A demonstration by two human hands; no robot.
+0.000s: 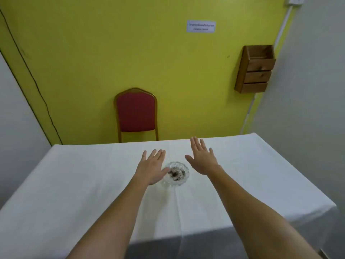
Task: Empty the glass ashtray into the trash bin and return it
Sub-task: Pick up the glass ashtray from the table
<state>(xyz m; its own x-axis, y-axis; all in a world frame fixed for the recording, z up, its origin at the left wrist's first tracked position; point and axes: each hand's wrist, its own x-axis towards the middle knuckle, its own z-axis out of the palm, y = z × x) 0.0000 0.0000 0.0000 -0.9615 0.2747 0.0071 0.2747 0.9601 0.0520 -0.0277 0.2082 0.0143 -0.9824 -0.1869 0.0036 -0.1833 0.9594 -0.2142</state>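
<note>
Two hands, my left (152, 168) and right (202, 158), spread flat, holding nothing, flank full ashtray (176, 173) at frame centre on table (74, 184). Risk: careless lift tips ash onto cloth.

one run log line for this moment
phase: pre-grasp | left hand: open, beside ashtray | right hand: open | ashtray: on table, ash inside | bin: unseen

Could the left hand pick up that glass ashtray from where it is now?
Probably yes. The left hand is open and right beside the glass ashtray, its thumb side overlapping the rim in this view. Nothing else lies on the white tablecloth between them.
</note>
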